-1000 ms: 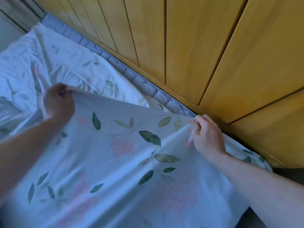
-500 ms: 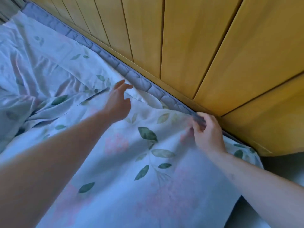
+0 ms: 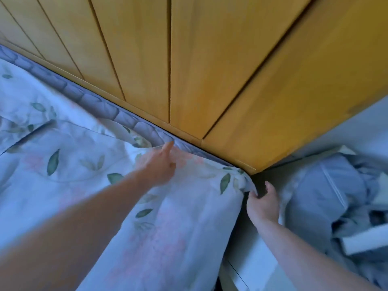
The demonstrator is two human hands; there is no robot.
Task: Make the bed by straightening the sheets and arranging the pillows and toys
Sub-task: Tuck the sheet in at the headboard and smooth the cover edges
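The right hand (image 3: pixel 262 203) at four o'clock grips the sheet (image 3: pixel 178 227) corner. The left hand (image 3: pixel 159 164) lies on the sheet, forefinger straight toward the mattress (image 3: pixel 126 118) at twelve.

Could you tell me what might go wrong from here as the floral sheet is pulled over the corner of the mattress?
The right hand grips the floral sheet at the bed's corner; a hard tug could drag it off the quilted mattress edge, already bare along the wooden panels. The left hand only presses with straight fingers, so the fabric may slip beneath it and the folds further left could stay.
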